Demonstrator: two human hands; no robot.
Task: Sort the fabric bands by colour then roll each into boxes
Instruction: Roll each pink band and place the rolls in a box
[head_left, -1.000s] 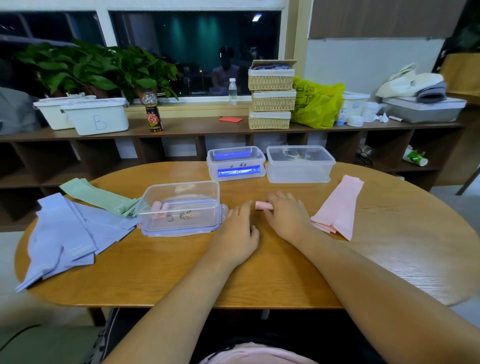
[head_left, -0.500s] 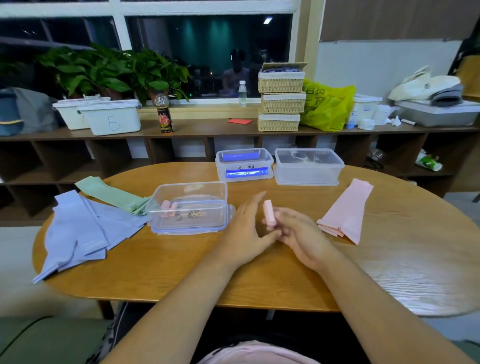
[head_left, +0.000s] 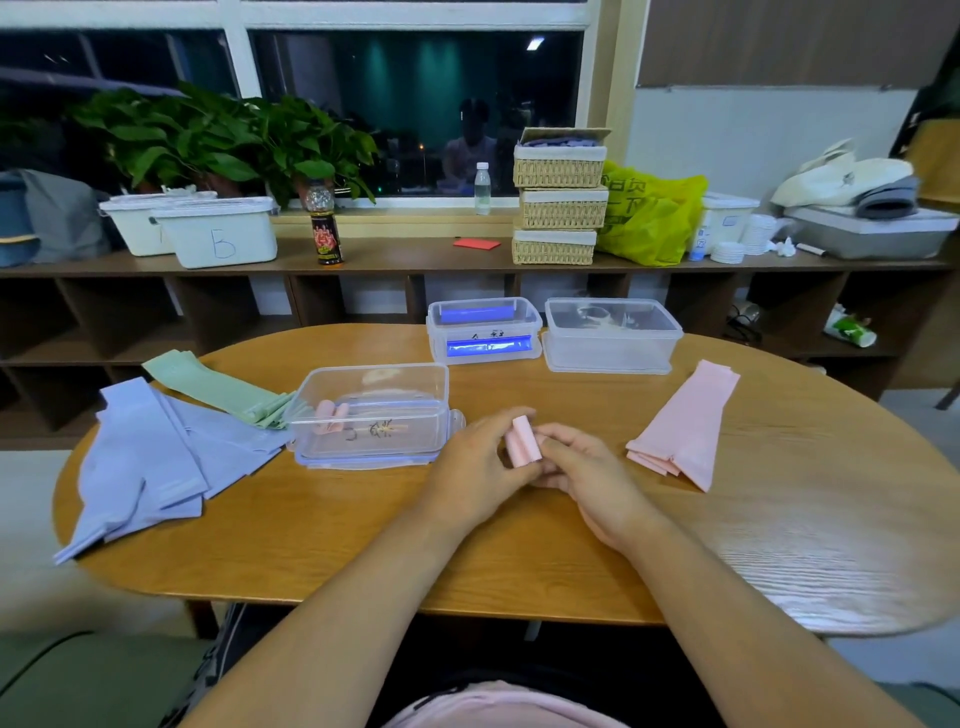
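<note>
Head view: the pink roll (head_left: 524, 441), a short, tight cylinder of soft fabric, is held tilted near upright just above the middle of the table (head_left: 519, 561). The left hand (head_left: 478, 467) grips it from the left with its fingers curled round it. The right hand (head_left: 587, 473) pinches its lower end with curled fingers. Both forearms reach in over the near edge, and a band of wood grain shows between the hands and that edge.

A rigid clear box (head_left: 369, 410) stands just left of the left hand, with pink rolls at its left end. Flat pink bands (head_left: 685, 426) lie stacked toward the right edge, apart from the right hand. Blue bands (head_left: 150, 457) fan out over the left edge, with green bands (head_left: 218, 387) behind them. Along the far edge stand a box with blue contents (head_left: 483, 330) and a second clear box (head_left: 613, 335).
</note>
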